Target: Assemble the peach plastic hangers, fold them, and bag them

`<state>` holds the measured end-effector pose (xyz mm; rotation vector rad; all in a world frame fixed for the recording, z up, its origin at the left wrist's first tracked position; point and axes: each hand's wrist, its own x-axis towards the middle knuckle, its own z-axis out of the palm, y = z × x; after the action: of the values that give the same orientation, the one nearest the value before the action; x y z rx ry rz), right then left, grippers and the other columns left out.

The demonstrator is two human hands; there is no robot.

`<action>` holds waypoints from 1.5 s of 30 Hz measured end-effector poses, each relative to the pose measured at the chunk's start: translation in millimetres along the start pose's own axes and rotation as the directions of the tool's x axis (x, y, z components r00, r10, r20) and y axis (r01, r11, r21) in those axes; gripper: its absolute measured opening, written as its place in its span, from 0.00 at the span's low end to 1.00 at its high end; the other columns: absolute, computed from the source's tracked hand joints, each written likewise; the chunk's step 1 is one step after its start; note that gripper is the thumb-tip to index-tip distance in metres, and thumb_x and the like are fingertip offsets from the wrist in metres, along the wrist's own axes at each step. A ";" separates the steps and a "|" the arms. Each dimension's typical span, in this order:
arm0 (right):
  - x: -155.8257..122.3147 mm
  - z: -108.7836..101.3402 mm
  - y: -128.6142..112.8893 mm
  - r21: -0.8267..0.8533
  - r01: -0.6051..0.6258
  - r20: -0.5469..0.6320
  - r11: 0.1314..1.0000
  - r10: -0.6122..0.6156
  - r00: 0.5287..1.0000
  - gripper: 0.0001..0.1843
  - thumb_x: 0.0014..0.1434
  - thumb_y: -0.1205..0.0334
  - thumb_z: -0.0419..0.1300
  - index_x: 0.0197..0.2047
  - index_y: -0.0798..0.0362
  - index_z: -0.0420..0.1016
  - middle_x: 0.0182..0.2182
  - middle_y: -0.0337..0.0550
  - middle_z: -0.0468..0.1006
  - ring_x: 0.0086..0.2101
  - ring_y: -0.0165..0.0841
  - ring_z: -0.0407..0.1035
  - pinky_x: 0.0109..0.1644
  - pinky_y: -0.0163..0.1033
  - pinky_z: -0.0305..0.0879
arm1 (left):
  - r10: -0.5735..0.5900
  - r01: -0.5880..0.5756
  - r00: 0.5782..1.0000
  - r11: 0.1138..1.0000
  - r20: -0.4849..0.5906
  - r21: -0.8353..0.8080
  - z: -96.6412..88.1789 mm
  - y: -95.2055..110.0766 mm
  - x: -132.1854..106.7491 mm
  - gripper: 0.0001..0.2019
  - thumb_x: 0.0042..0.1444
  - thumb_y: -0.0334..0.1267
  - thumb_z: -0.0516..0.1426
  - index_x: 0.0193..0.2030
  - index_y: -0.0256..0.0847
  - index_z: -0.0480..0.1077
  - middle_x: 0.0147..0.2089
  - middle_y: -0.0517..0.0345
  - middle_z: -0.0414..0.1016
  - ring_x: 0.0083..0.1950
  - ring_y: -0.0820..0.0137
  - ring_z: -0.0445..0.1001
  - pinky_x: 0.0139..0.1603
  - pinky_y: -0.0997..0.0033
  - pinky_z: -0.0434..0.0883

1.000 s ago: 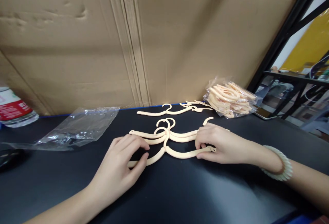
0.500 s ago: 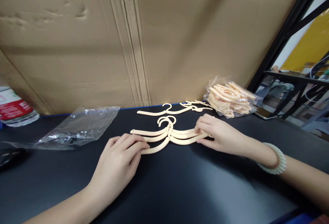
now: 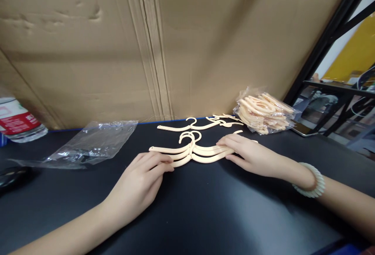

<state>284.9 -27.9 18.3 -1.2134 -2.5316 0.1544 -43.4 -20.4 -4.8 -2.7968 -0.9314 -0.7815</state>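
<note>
Several cream plastic hangers [image 3: 209, 159] lie stacked flat on the black table, arms fanned slightly and hooks overlapping at the far side. My left hand [image 3: 148, 175] is closed on the left arms of the stack, fingers over the top and thumb at the near edge. On the opposite side, my right hand [image 3: 249, 152] pinches the right arms, whose ends poke out past its fingers. Beyond the stack lies another cream hanger [image 3: 175, 128], with smaller cream pieces [image 3: 227, 123] against its right end.
A clear bag packed with cream hangers [image 3: 263, 113] stands at the back right. An empty clear plastic bag [image 3: 96, 141] lies at left, near a bottle with a red label [image 3: 20, 122] and a black mouse [image 3: 13, 177]. Cardboard [image 3: 88, 52] walls the table's back edge.
The nearest hanger has shifted away from me, closer against the others in the stack. My left hand moved slightly right and forward with it; my right fingers slid a little left along the arms.
</note>
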 end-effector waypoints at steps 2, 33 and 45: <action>0.5 -0.7 1.2 -0.014 -0.009 0.007 1.000 0.009 1.000 0.14 0.65 0.68 0.51 0.52 0.52 0.69 0.45 0.49 0.75 0.45 0.40 0.69 0.51 0.48 0.66 | 0.015 -0.014 1.000 0.999 0.019 -0.030 1.4 0.8 -0.1 0.16 0.63 0.26 0.48 0.50 0.43 0.71 0.53 0.53 0.76 0.54 0.62 0.71 0.55 0.59 0.67; 5.6 -5.0 51.9 -0.038 -0.133 -0.211 0.990 0.122 0.970 0.13 0.65 0.63 0.50 0.47 0.55 0.74 0.43 0.52 0.79 0.45 0.42 0.73 0.49 0.50 0.69 | -0.012 0.015 0.998 0.998 0.057 -0.056 -0.4 4.4 2.5 0.16 0.64 0.28 0.49 0.56 0.44 0.66 0.59 0.51 0.70 0.60 0.60 0.66 0.61 0.54 0.65; 9.9 -5.2 83.4 -0.105 -0.079 -0.139 0.991 0.064 0.988 0.16 0.68 0.59 0.47 0.48 0.54 0.74 0.46 0.51 0.77 0.49 0.42 0.70 0.55 0.52 0.67 | -0.021 0.025 0.998 0.998 0.063 -0.064 -4.1 6.2 4.4 0.13 0.63 0.29 0.50 0.52 0.44 0.68 0.56 0.51 0.71 0.58 0.60 0.68 0.59 0.55 0.65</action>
<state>342.5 32.1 5.9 -1.3111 -2.4082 -0.0503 -38.6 -24.1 1.4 -2.8868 -0.9660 -0.7443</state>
